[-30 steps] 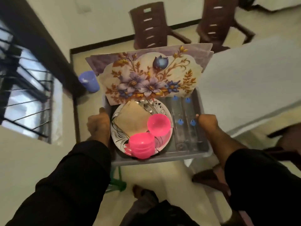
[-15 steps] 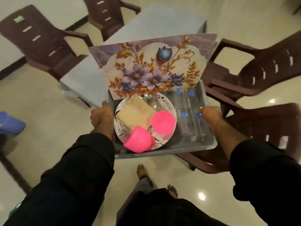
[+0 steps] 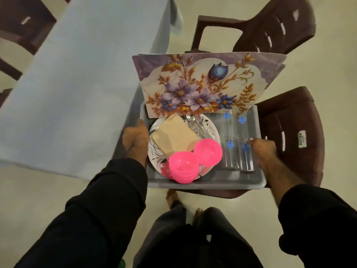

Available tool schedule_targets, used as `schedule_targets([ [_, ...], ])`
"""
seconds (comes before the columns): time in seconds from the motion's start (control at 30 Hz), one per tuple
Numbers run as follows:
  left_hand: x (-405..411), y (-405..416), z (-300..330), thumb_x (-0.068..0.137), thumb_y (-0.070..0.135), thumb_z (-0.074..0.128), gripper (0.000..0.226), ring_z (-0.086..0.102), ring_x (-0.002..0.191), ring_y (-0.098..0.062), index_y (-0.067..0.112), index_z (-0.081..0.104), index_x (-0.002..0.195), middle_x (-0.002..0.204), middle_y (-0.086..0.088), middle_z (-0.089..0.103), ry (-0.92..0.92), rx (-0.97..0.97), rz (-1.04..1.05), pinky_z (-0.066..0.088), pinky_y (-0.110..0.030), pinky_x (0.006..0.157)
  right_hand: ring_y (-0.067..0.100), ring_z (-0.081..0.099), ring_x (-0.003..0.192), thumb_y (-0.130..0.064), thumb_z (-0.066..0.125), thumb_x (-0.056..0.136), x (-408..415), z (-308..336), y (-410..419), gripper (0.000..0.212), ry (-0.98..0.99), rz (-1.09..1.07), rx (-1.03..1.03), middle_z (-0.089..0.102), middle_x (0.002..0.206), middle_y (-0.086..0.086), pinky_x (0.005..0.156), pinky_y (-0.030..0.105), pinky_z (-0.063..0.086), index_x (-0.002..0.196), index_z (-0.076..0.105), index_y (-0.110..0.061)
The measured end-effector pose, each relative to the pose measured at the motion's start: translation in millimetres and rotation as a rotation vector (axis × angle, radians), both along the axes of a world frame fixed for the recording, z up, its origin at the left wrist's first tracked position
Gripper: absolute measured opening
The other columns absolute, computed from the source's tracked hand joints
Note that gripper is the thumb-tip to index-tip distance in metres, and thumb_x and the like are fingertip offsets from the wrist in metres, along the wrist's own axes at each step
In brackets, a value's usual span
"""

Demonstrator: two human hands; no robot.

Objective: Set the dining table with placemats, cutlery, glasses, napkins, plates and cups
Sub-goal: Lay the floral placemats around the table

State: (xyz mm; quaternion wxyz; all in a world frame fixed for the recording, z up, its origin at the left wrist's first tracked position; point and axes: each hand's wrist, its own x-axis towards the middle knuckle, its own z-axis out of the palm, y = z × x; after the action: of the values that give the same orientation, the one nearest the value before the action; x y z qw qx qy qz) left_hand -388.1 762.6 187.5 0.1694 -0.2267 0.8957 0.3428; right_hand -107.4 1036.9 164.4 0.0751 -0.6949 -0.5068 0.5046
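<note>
I carry a grey tray (image 3: 210,184) in front of me. My left hand (image 3: 135,141) grips its left rim and my right hand (image 3: 263,151) grips its right rim. Floral placemats (image 3: 204,88) stand upright against the tray's far side. A patterned white plate (image 3: 209,128) holds beige napkins (image 3: 173,137), cutlery (image 3: 195,122) and pink cups (image 3: 193,159). Clear glasses (image 3: 234,144) with blue marks lie beside the plate. The dining table (image 3: 77,74), covered in a pale blue cloth, is to my left.
Brown plastic chairs stand to the right of the table, one far (image 3: 270,29) and one near (image 3: 295,136), the near one partly under the tray. More chairs (image 3: 17,28) sit at the upper left. My feet (image 3: 172,196) are on the pale tiled floor.
I have walked and turned with the tray, both hands still gripping its rims. The table has come close on my left and the right-hand chairs now lie just past the tray.
</note>
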Motion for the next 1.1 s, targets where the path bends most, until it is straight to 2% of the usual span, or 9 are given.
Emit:
schedule_targets([
  [0.07, -7.4, 15.0, -12.5, 0.098, 0.058, 0.057, 0.067, 0.064, 0.126, -0.039, 0.004, 0.064, 0.138, 0.14, -0.02, 0.066, -0.026, -0.017, -0.024, 0.05, -0.042, 0.099, 0.026, 0.069, 0.101, -0.02, 0.076, 0.093, 1.5, -15.2, 1.6, 0.039, -0.01, -0.074, -0.053, 0.071, 0.115, 0.014, 0.093, 0.041, 0.059, 0.126, 0.066, -0.003],
  [0.23, -31.9, 45.7, -54.2, 0.098, 0.061, 0.056, 0.068, 0.062, 0.131, -0.035, 0.007, 0.064, 0.139, 0.143, -0.016, 0.065, -0.092, -0.057, -0.105, 0.05, -0.04, 0.101, 0.021, 0.069, 0.09, -0.022, 0.079, 0.09, -5.1, -67.1, 17.5, 0.038, -0.044, -0.155, -0.136, 0.073, 0.109, 0.011, 0.063, 0.029, 0.051, 0.123, 0.067, -0.009],
  [0.4, -46.6, 71.2, -103.6, 0.093, 0.058, 0.064, 0.072, 0.065, 0.116, -0.036, 0.003, 0.063, 0.139, 0.135, -0.016, 0.068, -0.155, 0.007, -0.05, 0.044, -0.036, 0.085, 0.02, 0.07, 0.092, -0.022, 0.078, 0.092, -24.4, -121.6, 47.2, 0.023, -0.07, -0.127, -0.185, 0.072, 0.105, 0.008, 0.076, 0.033, 0.059, 0.107, 0.067, -0.009],
  [0.5, -58.6, 80.6, -141.6, 0.09, 0.057, 0.065, 0.071, 0.06, 0.101, -0.029, 0.004, 0.065, 0.137, 0.127, -0.011, 0.069, -0.182, 0.046, -0.014, 0.046, -0.036, 0.084, 0.017, 0.065, 0.081, -0.019, 0.074, 0.095, -38.3, -152.4, 62.1, 0.015, -0.087, -0.101, -0.219, 0.068, 0.093, 0.005, 0.063, 0.028, 0.051, 0.102, 0.066, -0.008],
  [0.6, -72.8, 91.6, -172.7, 0.086, 0.058, 0.068, 0.073, 0.065, 0.104, -0.031, 0.004, 0.067, 0.137, 0.128, -0.013, 0.071, -0.178, 0.056, -0.004, 0.049, -0.036, 0.086, 0.018, 0.067, 0.074, -0.012, 0.072, 0.094, -49.8, -186.6, 76.0, 0.006, -0.086, -0.077, -0.246, 0.071, 0.088, 0.006, 0.062, 0.03, 0.052, 0.09, 0.068, -0.01],
  [0.73, -89.1, 91.4, -220.4, 0.072, 0.066, 0.068, 0.079, 0.07, 0.11, -0.036, 0.01, 0.072, 0.128, 0.123, -0.015, 0.074, -0.226, 0.102, -0.018, 0.058, -0.042, 0.093, 0.024, 0.071, 0.085, -0.017, 0.066, 0.099, -60.1, -232.4, 90.4, 0.01, -0.151, 0.02, -0.314, 0.072, 0.095, 0.009, 0.081, 0.041, 0.062, 0.095, 0.071, -0.009],
  [0.9, -93.4, 85.3, -258.7, 0.082, 0.05, 0.071, 0.064, 0.067, 0.124, -0.038, 0.007, 0.069, 0.129, 0.133, -0.018, 0.071, -0.27, 0.172, -0.042, 0.057, -0.048, 0.105, 0.03, 0.074, 0.099, -0.016, 0.065, 0.099, -63.3, -277.1, 98.9, 0.008, -0.173, 0.062, -0.374, 0.076, 0.11, 0.011, 0.095, 0.05, 0.061, 0.099, 0.072, -0.015],
  [1.03, -90.5, 89.7, -278.3, 0.093, 0.044, 0.075, 0.05, 0.064, 0.076, -0.016, 0.009, 0.071, 0.127, 0.105, -0.004, 0.066, -0.289, 0.151, 0.009, 0.051, -0.02, 0.062, 0.033, 0.072, 0.106, -0.017, 0.063, 0.101, -65.7, -296.8, 101.1, 0.009, -0.216, 0.14, -0.363, 0.073, 0.115, 0.014, 0.099, 0.053, 0.058, 0.096, 0.07, -0.016],
  [1.1, -90.4, 85.1, -286.1, 0.088, 0.044, 0.078, 0.05, 0.059, 0.068, -0.013, 0.009, 0.072, 0.122, 0.095, 0.001, 0.066, -0.31, 0.144, 0.024, 0.048, -0.021, 0.057, 0.032, 0.073, 0.105, -0.014, 0.061, 0.1, -64.4, -303.6, 101.8, 0.011, -0.219, 0.114, -0.376, 0.074, 0.112, 0.014, 0.096, 0.053, 0.06, 0.097, 0.071, -0.014],
])
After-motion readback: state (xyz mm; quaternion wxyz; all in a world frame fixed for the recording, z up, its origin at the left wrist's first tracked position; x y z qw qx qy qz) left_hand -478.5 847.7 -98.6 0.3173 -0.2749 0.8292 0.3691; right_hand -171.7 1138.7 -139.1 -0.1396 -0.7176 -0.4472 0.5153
